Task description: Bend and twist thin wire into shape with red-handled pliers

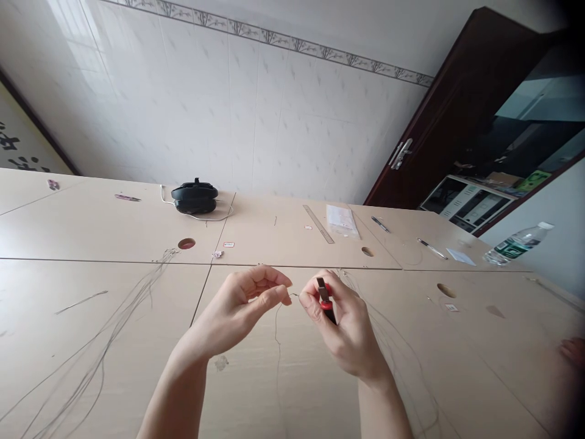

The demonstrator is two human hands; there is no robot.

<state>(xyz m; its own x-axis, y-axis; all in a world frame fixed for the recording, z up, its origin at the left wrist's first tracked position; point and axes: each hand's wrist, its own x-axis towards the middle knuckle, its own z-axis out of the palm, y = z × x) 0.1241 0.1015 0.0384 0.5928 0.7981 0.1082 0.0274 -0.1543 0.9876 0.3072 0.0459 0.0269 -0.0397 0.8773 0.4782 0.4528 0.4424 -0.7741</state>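
Near the middle of the table, a short dark bit of thin wire (295, 295) spans the small gap between my two hands. My left hand (249, 305) is closed, pinching one end of it between thumb and index finger. From beside that pinch, a long kinked strand (278, 341) hangs toward the front edge of the view. My right hand (340, 323) is also closed, with its thumb and index fingertips at the other end of the wire. In that same hand rest small pliers (325, 299) with red and black handles, their dark jaws pointing up.
Bundles of long strands lie left (123, 311) and right (406, 341). Behind are a black headset-like device (194, 196), a ruler (319, 224), a plastic packet (342, 221) and pens (432, 248). A bottle (518, 244) stands tilted in view at right. Round holes (186, 244) pierce the tabletop.
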